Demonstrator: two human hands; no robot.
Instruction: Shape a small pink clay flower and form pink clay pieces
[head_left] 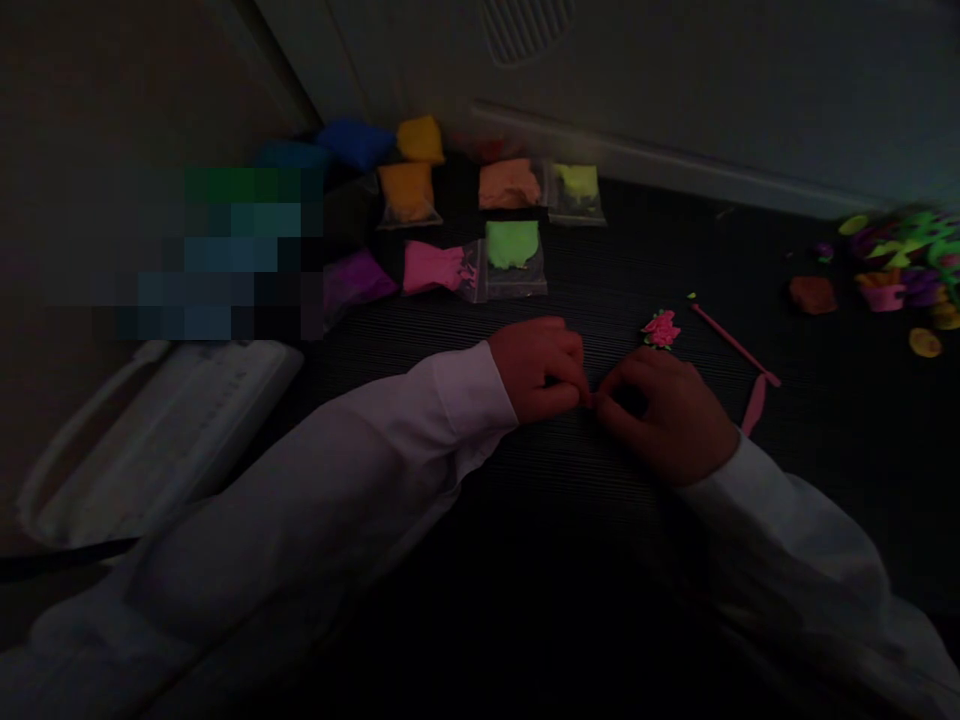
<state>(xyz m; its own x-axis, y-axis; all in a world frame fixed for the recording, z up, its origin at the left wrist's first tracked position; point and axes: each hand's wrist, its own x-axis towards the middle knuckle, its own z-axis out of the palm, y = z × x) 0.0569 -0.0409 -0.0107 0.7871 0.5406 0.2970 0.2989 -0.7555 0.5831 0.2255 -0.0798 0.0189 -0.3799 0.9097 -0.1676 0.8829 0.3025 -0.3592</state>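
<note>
My left hand (536,370) and my right hand (671,415) meet over the dark table, fingertips pinched close together. Between them shows a tiny bit of pink clay (591,399), mostly hidden by the fingers; both hands seem to grip it. Just beyond my right hand lies a small pink clay flower (661,329) with green leaf tips. To its right rests a thin pink modelling stick (735,344), and below that a pink clay knife (754,402), partly behind my right hand. A green crumb (691,295) sits near the stick's upper end.
Bags of coloured clay stand at the back, among them pink (435,268), green (512,245), orange (407,192) and blue (355,142). A white power strip (161,440) lies at left. At far right are a brown lump (812,294) and a colourful clay pile (911,250).
</note>
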